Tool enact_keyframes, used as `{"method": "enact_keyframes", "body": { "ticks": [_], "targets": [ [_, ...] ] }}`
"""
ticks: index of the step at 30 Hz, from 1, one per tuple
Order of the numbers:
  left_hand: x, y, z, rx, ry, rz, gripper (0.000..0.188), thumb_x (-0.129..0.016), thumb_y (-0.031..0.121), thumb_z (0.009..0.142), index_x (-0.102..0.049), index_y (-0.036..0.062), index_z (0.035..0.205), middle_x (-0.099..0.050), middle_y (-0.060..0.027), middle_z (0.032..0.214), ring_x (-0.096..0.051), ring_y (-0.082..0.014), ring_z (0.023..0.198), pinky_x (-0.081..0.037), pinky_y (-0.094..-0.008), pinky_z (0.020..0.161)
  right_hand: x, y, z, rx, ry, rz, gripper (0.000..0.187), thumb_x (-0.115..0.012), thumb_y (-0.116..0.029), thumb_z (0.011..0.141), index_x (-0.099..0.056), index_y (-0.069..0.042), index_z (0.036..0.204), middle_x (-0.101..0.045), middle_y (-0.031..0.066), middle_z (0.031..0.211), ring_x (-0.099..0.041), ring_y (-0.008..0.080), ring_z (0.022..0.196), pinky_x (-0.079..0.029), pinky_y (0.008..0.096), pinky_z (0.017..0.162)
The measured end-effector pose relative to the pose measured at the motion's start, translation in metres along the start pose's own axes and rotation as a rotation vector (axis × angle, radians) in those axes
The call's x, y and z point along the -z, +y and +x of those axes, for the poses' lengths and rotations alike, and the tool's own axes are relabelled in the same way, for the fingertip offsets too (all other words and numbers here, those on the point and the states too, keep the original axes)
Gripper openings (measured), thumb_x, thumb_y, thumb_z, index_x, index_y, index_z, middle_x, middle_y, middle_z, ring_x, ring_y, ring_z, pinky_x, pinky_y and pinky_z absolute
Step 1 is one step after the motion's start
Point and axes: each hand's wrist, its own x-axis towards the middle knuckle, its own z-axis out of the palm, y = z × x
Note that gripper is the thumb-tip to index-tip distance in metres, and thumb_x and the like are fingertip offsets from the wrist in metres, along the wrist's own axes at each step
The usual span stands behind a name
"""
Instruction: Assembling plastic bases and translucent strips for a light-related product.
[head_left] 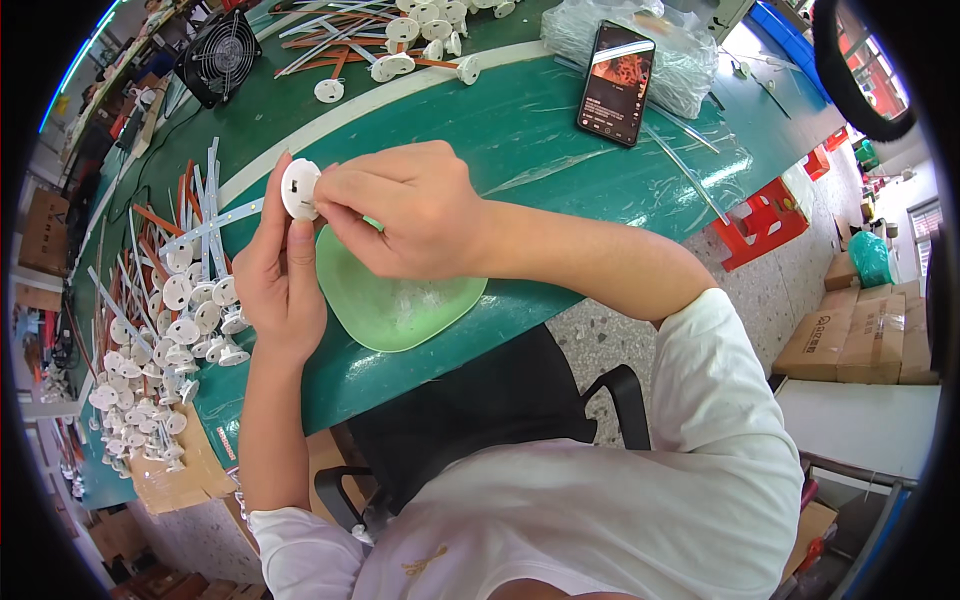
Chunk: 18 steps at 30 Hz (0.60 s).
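Observation:
My left hand point(276, 275) is closed round a white round plastic cap point(299, 188) with a dark slot in its face. From behind that hand a pale flat strip with small yellowish dots point(215, 222) runs out to the left; it seems joined to the cap. The fingers of my right hand point(405, 205) are pinched at the cap's right edge, and whatever they hold is too small or hidden to make out. Below both hands a light green shallow tray point(400, 315) lies on the green table, with pale specks in it.
Many similar white caps with strips point(150, 340) are heaped at the left; more point(425, 35) lie at the far side. A phone point(615, 85) leans by a clear plastic bag point(680, 60). A black fan point(220, 58) stands far left. A red stool point(762, 222) is beyond the table's right edge.

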Motion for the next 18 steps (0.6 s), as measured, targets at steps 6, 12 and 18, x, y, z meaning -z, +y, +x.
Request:
{"method": "enact_keyframes", "body": {
  "ticks": [6,12,18],
  "targets": [
    [-0.001,-0.006,0.001,0.033,0.024,-0.051,0.042,-0.049,0.006,0.102,-0.047,-0.0011,0.143,-0.069,-0.0156,0.117,-0.068,-0.0170,0.101,-0.052,-0.0287,0.087,0.001,0.003,-0.002,-0.001,-0.097,-0.050,0.015,-0.073,-0.001,0.071,-0.067,-0.006,0.084,-0.070,0.0072,0.077,-0.068,0.0221,0.063,-0.053,0.0288,0.052],
    [0.001,0.001,0.003,0.010,0.045,0.001,0.041,-0.048,0.003,0.101,-0.049,-0.0019,0.141,-0.069,-0.0155,0.115,-0.067,-0.0175,0.102,-0.052,-0.0292,0.090,0.004,-0.002,0.006,-0.009,-0.106,0.006,0.015,-0.074,0.002,0.072,-0.068,-0.004,0.085,-0.072,0.0080,0.078,-0.069,0.0214,0.062,-0.055,0.0281,0.053],
    [0.000,0.002,0.007,-0.026,0.013,-0.146,0.043,-0.046,0.001,0.101,-0.044,-0.0046,0.143,-0.070,-0.0178,0.117,-0.069,-0.0211,0.104,-0.052,-0.0290,0.090,0.011,0.000,0.007,-0.047,-0.178,-0.019,0.015,-0.072,0.008,0.075,-0.070,-0.001,0.088,-0.074,0.0102,0.082,-0.072,0.0186,0.064,-0.057,0.0249,0.056]
  ]
}}
